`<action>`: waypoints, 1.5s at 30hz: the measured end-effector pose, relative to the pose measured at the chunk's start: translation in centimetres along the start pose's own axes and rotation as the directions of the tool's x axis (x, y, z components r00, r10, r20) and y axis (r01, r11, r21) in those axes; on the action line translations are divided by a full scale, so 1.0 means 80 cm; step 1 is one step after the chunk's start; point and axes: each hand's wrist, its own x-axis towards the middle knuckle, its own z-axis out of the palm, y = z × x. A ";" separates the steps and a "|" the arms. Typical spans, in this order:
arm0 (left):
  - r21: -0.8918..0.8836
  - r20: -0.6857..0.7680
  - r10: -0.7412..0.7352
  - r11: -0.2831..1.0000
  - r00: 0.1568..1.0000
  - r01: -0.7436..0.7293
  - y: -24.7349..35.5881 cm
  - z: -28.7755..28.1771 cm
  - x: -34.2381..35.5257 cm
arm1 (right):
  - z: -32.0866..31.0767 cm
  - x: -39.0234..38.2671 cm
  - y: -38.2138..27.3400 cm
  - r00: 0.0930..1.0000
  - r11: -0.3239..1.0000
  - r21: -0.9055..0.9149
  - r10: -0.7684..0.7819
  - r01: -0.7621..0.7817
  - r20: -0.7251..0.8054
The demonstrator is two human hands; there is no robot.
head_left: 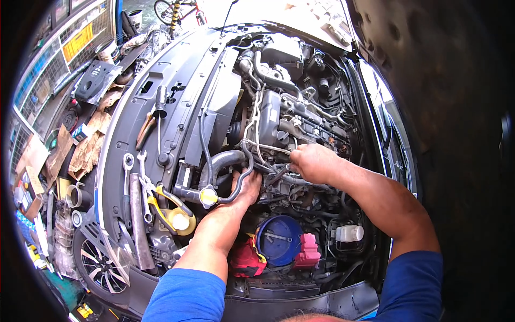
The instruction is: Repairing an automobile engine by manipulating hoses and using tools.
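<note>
In the head view my right hand (314, 161) is closed around what looks like a thin metal tool at the middle of the engine (271, 112), beside pale metal pipes. My left hand (244, 188) reaches down among black hoses below the engine's left side, its fingertips mostly hidden. Close to it are a thick ribbed hose (228, 160) and a yellow radiator cap (208, 196). Below the hands a blue bowl (277, 247) with a metal tool in it stands beside red objects (308, 249) in the engine bay.
A screwdriver (161, 102), wrenches (144, 188), yellow-handled pliers (158, 212) and a metal tube (140, 241) lie along the car's front panel. Cardboard (91, 150) and loose parts crowd the left. The raised hood (338, 24) edge and windscreen border the engine bay.
</note>
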 end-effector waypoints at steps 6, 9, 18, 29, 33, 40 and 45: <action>-0.041 -0.010 0.001 0.999 1.000 -0.001 0.003 0.035 0.010 | -0.008 0.010 -0.017 0.977 0.972 0.095 0.209 -0.213 0.052; 0.205 0.043 0.061 0.976 0.997 -0.069 0.009 0.069 0.026 | -0.009 0.003 -0.015 0.994 0.988 -0.109 -0.111 0.112 0.012; 0.028 0.006 0.040 0.999 0.999 -0.040 0.004 0.052 0.019 | -0.013 0.018 -0.019 0.985 0.993 -0.117 0.032 -0.012 0.169; 0.025 0.027 0.017 1.000 1.000 -0.017 0.005 0.046 0.020 | 0.011 0.013 0.011 0.988 0.891 0.427 0.147 -0.156 0.054; 0.021 -0.023 0.069 0.997 0.997 -0.068 0.002 0.037 0.013 | 0.058 0.032 0.015 0.949 -0.032 0.967 0.185 -0.252 0.254; -0.012 0.007 0.025 1.000 1.000 -0.025 -0.001 0.009 0.006 | 0.087 0.056 -0.013 0.976 -0.432 0.895 0.215 0.107 -0.013; -0.080 0.032 -0.047 0.996 0.998 0.049 0.001 -0.004 0.003 | 0.101 0.065 -0.073 0.539 -0.318 0.847 0.841 0.427 0.044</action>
